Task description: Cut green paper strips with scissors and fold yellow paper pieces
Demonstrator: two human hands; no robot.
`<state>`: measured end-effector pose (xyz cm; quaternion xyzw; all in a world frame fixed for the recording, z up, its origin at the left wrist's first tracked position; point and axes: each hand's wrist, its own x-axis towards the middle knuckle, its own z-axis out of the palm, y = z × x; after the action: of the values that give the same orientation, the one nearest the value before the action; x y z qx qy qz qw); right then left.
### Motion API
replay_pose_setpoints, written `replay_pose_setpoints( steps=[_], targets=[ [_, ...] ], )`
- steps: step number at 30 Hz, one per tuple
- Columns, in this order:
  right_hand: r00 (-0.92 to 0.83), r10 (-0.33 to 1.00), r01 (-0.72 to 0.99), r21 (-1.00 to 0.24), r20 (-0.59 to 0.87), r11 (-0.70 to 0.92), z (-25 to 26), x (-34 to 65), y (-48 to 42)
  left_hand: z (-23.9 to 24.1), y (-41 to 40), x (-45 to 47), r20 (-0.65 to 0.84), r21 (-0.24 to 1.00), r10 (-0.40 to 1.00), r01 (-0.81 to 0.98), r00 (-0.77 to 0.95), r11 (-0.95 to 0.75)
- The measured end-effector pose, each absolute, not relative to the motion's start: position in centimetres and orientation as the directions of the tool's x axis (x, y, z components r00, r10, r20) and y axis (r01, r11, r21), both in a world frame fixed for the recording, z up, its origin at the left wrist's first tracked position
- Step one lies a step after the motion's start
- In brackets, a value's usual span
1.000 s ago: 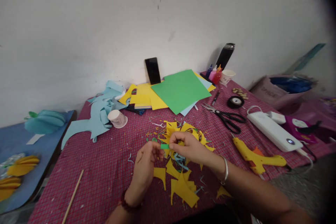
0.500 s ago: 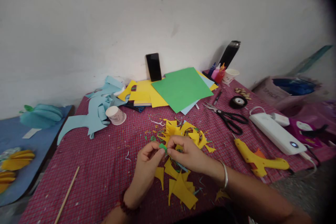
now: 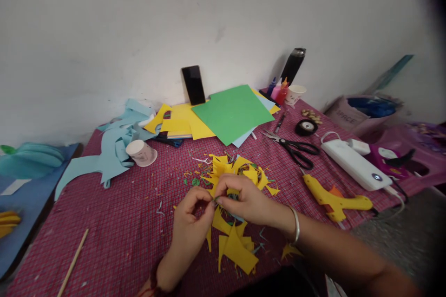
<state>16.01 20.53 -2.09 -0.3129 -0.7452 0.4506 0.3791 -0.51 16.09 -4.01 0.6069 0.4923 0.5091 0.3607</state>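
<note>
Both my hands meet over a heap of yellow paper scraps [image 3: 234, 241] on the red checked tablecloth [image 3: 114, 222]. My left hand [image 3: 193, 220] and my right hand [image 3: 240, 199] pinch a small green paper piece [image 3: 215, 199] between their fingertips; only a sliver of it shows. A metal bangle sits on my right wrist and a dark bead band on my left.
Black scissors [image 3: 296, 148], a yellow glue gun [image 3: 332, 199], a white power strip [image 3: 351, 163], a tape roll [image 3: 305, 126], green paper sheet [image 3: 232, 111], yellow sheets [image 3: 184, 123], light blue cut-offs [image 3: 104, 158], a tipped paper cup [image 3: 141, 153], a phone [image 3: 193, 85], a flask [image 3: 291, 66], glue bottles [image 3: 278, 90], a wooden stick [image 3: 72, 262].
The green piece, held out as a short strip a second ago, is now pinched small between both hands' fingertips. My view has shifted right and down a little.
</note>
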Motion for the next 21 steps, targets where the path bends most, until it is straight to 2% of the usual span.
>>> replay_pose_setpoints(
  steps=[5, 7, 10, 13, 16, 18, 19, 21],
  targets=[
    [-0.491, 0.816, 0.137, -0.898, 0.305, 0.418, -2.2, 16.1, 20.6, -4.1, 15.9, -0.9, 0.411, 0.856, 0.912, 0.351, -0.016, -0.379],
    [-0.480, 0.806, 0.115, -0.886, 0.345, 0.448, -2.1, 16.1, 20.6, -4.0, 15.8, -1.1, 0.540, 0.753, 0.842, 0.445, 0.004, -0.485],
    [-0.440, 0.802, 0.090, -0.868, 0.405, 0.488, -2.0, 16.1, 20.5, -3.9, 15.5, -1.7, 0.710, 0.529, 0.698, 0.580, 0.098, -0.620],
    [-0.419, 0.819, 0.081, -0.882, 0.392, 0.464, -1.7, 16.4, 20.6, -4.3, 15.1, -2.5, 0.759, 0.364, 0.616, 0.646, 0.212, -0.671],
    [-0.489, 0.794, 0.096, -0.883, 0.361, 0.460, -1.4, 16.6, 20.6, -5.0, 14.8, -3.1, 0.765, 0.279, 0.583, 0.674, 0.275, -0.684],
    [-0.521, 0.773, 0.115, -0.868, 0.362, 0.483, -1.3, 16.5, 20.6, -5.2, 14.8, -3.1, 0.765, 0.295, 0.586, 0.663, 0.268, -0.688],
    [-0.523, 0.770, 0.118, -0.865, 0.364, 0.488, -1.3, 16.5, 20.6, -5.2, 14.9, -2.9, 0.759, 0.350, 0.611, 0.650, 0.225, -0.674],
    [-0.508, 0.778, 0.109, -0.868, 0.371, 0.485, -1.5, 16.4, 20.6, -5.0, 15.1, -2.2, 0.698, 0.570, 0.715, 0.578, 0.033, -0.584]
  ],
)
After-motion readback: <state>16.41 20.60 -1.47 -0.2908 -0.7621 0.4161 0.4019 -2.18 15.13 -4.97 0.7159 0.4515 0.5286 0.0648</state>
